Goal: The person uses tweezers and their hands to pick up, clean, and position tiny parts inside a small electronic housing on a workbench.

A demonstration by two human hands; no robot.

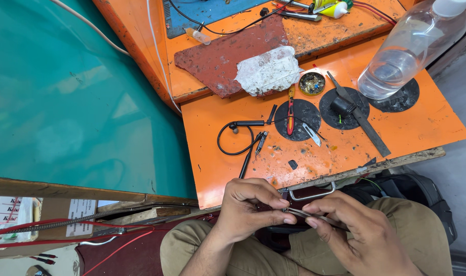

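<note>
Where the orange bench [406, 128] edge ends, left hand [248, 209] and right hand [355, 230] both pinching tweezers [299, 212] over open lap

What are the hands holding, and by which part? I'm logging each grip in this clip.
Both hands pinch thin metal tweezers: the left hand grips near the tip end, the right hand holds the rear; anything between the tips is too small to tell.

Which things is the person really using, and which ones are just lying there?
In use:
- left hand, pinching a small part, too small to tell
- right hand, holding thin metal tweezers to it

Lying about:
- clear plastic bottle
- red-handled tool
- black cable loop
- flat metal file
- small round tin
- crumpled white cloth
</note>
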